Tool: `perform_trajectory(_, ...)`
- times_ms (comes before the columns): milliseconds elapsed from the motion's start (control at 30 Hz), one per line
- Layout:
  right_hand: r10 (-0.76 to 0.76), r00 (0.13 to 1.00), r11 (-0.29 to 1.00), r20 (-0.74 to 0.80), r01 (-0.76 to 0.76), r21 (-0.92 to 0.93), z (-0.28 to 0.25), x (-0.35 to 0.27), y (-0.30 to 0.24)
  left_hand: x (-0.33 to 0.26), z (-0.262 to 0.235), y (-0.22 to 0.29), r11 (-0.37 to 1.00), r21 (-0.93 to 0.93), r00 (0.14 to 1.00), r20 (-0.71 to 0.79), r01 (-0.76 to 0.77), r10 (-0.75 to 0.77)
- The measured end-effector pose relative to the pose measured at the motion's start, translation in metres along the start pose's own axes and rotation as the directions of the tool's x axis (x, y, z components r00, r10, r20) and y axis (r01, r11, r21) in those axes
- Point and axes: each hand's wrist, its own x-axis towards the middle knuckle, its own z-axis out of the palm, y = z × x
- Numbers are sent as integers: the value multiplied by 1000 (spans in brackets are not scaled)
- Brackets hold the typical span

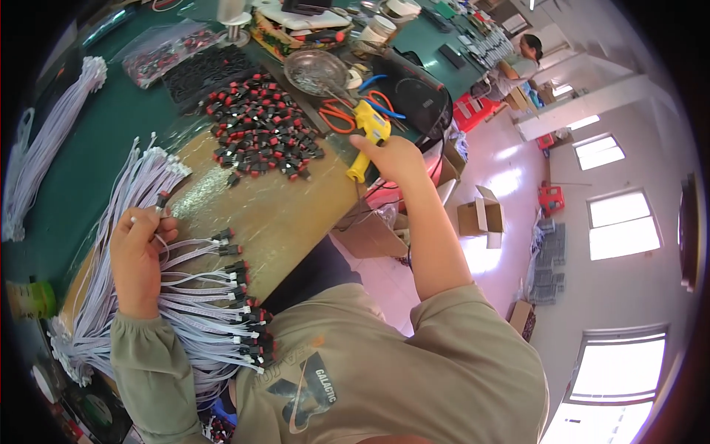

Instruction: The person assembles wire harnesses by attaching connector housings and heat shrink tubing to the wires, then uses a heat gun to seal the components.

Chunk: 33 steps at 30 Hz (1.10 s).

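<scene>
Right hand (396, 157) clamped round yellow glue gun (367, 137), 12 o'clock of wooden board (281, 214). Left hand (137, 248) pinches white wire (159, 214) with black switch end, 9 o'clock. Risk: hot nozzle grazes fingers; loose wire bundle (200, 318) snags, drags switch pile (259, 133) off desk (89, 133).

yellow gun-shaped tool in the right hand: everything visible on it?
The yellow gun-shaped tool looks like plastic, with a blocky body and a long handle angling down toward the wooden board's edge. The right hand grips it from the side, fingers wrapped over its middle. Orange-handled scissors and blue-handled pliers lie just behind it. Its tip is hard to make out.
</scene>
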Motion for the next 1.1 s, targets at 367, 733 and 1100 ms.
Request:
perform_trajectory(367,-15,998,554,-67,64,830,21,-12,13,2,6,0,998,-55,999,14,33,-33)
perform_trajectory(733,-533,842,-257,-82,-68,964,43,-86,-74,2,6,3,997,-8,996,-29,79,-79)
perform_trajectory(1100,-725,658,77,204,-217,973,86,-121,-62,0,5,1,993,36,994,-13,109,-109)
